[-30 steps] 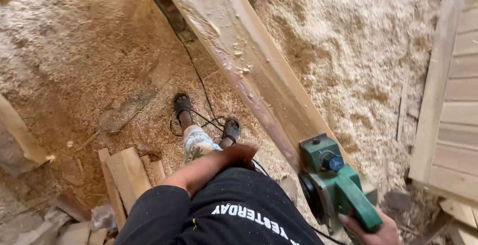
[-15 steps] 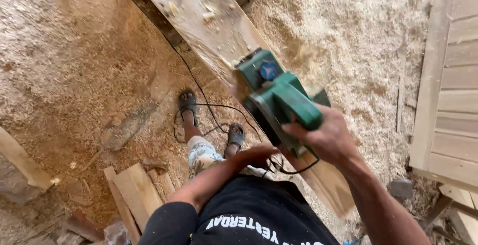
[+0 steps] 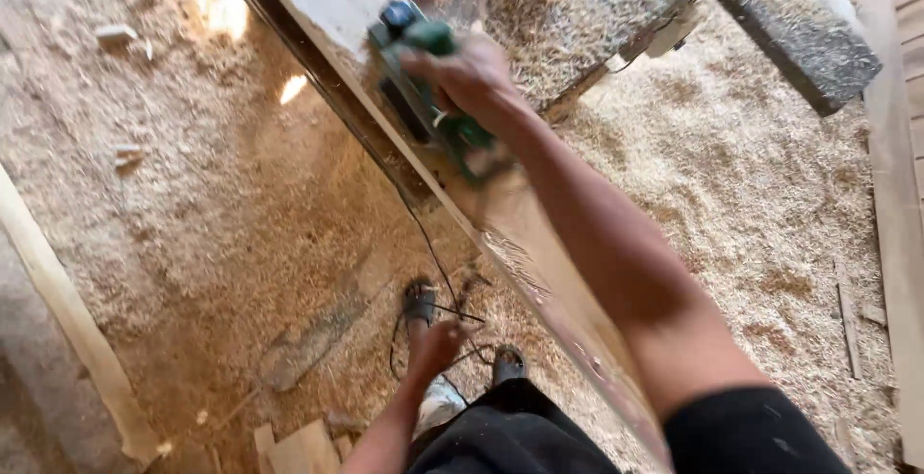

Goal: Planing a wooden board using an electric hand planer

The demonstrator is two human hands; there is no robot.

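I am gripping the green electric planer [image 3: 428,89] with my right hand [image 3: 469,75], fingers wrapped tight over its top handle, and I am pressing it onto the long wooden plank [image 3: 332,12] that is running diagonally away from me. The planer is sitting on the plank's upper face, far out from my body, so my right arm is stretching almost straight. My left hand [image 3: 438,347] is hanging loose below the plank, near my knee, holding nothing, the fingers curled a little as far as I can tell. That is worrying me: with only one hand on the planer and my reach this long, I am judging that a knot or a tilt could be kicking it sideways off the plank's edge. The black cord [image 3: 423,243] is trailing down on the near side of the plank and looping on the floor beside my shoes [image 3: 420,303], so a step could be snagging it and jerking the planer. Shavings [image 3: 731,176] are lying thick on the floor beyond the plank and are flying up past the planer, and I am thinking they could be making my footing slippery or getting into my eyes.
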